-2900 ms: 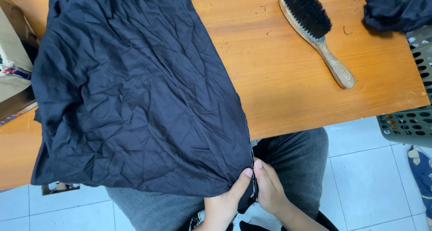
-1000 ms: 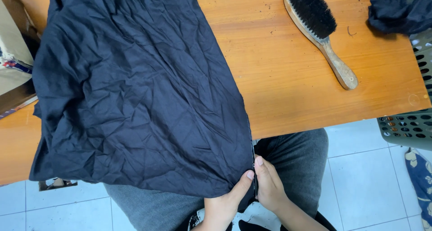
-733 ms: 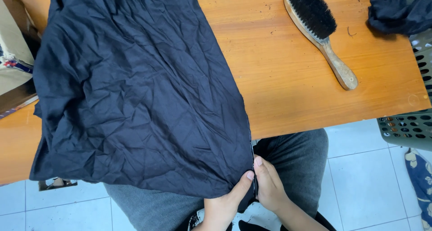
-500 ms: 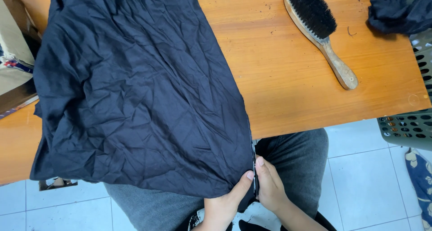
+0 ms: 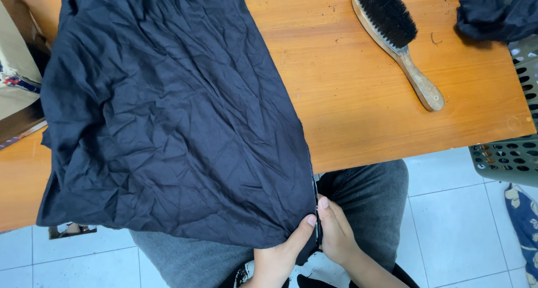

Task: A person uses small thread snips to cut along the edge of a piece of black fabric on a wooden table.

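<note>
Head view: left hand, right hand pinch dark cloth corner; green basket contents unseen.

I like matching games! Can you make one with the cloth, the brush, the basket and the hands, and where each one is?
Things:
1. cloth
2. brush
3. basket
4. left hand and right hand

Places:
A. at the table's right edge
B. pinching the cloth's lower corner
C. spread over the table's left part
D. lying on the bare wood, upper right

Pairs: 1-C, 2-D, 3-A, 4-B
</note>
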